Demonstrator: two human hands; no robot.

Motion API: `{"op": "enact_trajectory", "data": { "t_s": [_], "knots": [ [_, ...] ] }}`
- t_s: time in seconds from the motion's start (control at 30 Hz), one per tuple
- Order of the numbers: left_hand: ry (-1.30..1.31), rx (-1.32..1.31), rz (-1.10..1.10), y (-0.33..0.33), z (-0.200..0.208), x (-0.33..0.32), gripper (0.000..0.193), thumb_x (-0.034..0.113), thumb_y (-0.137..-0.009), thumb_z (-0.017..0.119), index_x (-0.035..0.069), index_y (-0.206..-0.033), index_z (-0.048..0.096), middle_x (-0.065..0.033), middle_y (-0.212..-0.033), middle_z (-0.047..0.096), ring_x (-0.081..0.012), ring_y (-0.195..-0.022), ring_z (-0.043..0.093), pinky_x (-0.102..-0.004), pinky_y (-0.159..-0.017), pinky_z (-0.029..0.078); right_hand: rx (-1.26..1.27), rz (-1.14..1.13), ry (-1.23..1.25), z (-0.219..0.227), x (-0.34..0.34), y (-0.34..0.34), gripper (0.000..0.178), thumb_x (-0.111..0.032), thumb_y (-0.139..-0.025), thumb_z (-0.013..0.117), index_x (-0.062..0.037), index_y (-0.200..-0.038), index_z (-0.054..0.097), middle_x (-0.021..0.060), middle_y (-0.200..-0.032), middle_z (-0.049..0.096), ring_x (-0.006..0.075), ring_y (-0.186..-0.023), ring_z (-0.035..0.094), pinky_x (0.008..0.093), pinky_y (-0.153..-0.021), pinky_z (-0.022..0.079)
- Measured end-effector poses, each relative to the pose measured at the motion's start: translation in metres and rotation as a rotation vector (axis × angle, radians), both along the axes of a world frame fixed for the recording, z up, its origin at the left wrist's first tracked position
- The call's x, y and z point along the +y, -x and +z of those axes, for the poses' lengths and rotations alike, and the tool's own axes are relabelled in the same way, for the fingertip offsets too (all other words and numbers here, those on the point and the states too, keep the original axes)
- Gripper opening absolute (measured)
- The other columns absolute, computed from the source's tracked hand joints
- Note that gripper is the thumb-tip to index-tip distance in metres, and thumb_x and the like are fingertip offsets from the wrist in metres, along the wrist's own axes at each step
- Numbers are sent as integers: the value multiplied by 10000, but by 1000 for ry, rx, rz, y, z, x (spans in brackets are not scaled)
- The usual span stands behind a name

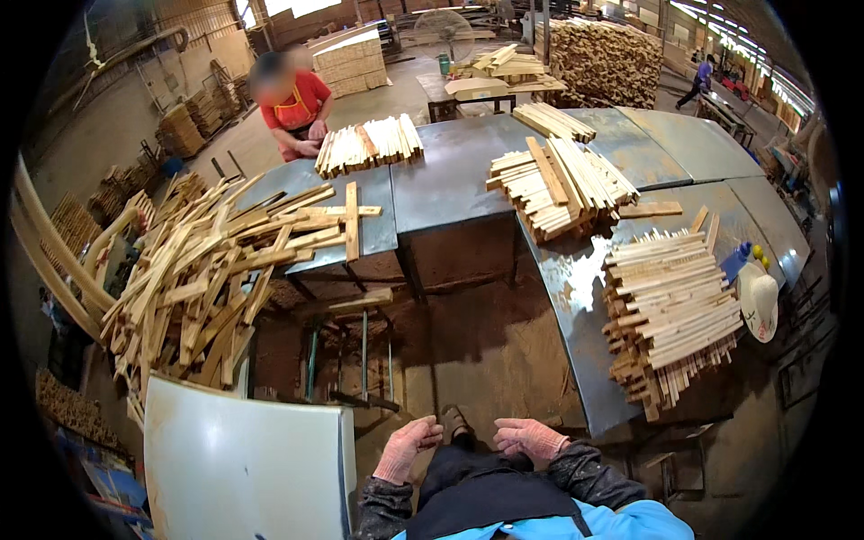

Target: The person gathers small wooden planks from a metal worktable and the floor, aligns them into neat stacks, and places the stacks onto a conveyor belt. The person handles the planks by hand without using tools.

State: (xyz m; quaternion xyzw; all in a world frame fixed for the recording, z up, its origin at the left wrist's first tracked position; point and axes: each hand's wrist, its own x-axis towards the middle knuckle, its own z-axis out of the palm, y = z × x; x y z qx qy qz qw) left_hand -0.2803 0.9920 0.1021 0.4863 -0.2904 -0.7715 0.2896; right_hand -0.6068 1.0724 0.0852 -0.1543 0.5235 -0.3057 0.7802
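My left hand (409, 447), in a pinkish knit glove, hangs over my lap beside the pale panel's right edge. Its loosely bent fingers point inward and hold nothing. My right hand (531, 439), gloved alike, faces it across a gap, fingers slightly apart with nothing in them. Both hands are clear of the wood. Nearest to the right hand is the metal table (576, 351), which bears a layered stack of narrow wood strips (670, 306). Behind that lies another pile of strips (562, 184). On the left, loose wood slats (202, 279) lie in a jumbled heap.
A pale smooth panel (247, 459) stands at my near left. Across the tables, a person in red (297, 103) touches a row of strips (369, 144). A white hat (759, 301) and blue bottle (735, 259) sit at the right edge. Metal legs (364, 355) stand under the left table.
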Motion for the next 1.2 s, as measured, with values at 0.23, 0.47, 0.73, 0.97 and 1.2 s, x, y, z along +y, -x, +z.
{"op": "enact_trajectory", "data": {
  "t_s": [0.23, 0.47, 0.73, 0.97, 1.2],
  "knots": [
    [145, -47, -233, 74, 7, -205, 476, 294, -1134, 653, 12, -1517, 658, -89, -1360, 768, -190, -1203, 720, -330, -1048, 570, 177, -102, 82, 21, -158, 43, 749, -213, -1077, 750, 48, -1689, 405, 101, -1301, 700, 180, -1075, 685, 317, -923, 579],
    [192, -142, -509, 162, -23, -332, 459, 224, -1099, 704, 6, -1502, 672, -59, -1321, 770, -141, -1177, 705, -291, -1061, 549, 128, -189, 49, 5, -276, 84, 733, -238, -1089, 735, 50, -1683, 416, 126, -1354, 703, 213, -1152, 691, 347, -992, 579],
    [-39, -169, -481, 248, -28, -465, 491, 291, -1088, 734, 13, -1489, 682, -42, -1267, 777, -146, -1100, 685, -312, -984, 549, 86, -186, 106, -1, -468, 170, 689, -264, -1090, 720, 40, -1658, 475, 80, -1289, 714, 184, -1076, 686, 321, -915, 558],
    [-9, -152, -280, 299, -20, -594, 474, 276, -1091, 726, 7, -1479, 680, -71, -1264, 765, -160, -1127, 691, -312, -1041, 538, 122, 69, 212, 6, -644, 223, 756, -318, -1088, 729, 42, -1684, 436, 140, -1424, 690, 214, -1218, 668, 365, -1028, 550],
    [-48, -137, -108, 278, -71, -728, 506, 319, -1060, 757, 4, -1451, 698, -37, -1170, 759, -135, -1015, 670, -281, -935, 525, 139, 223, 168, -9, -788, 226, 755, -337, -1098, 718, 58, -1676, 437, 129, -1366, 703, 215, -1174, 675, 367, -1043, 555]
  ]
}}
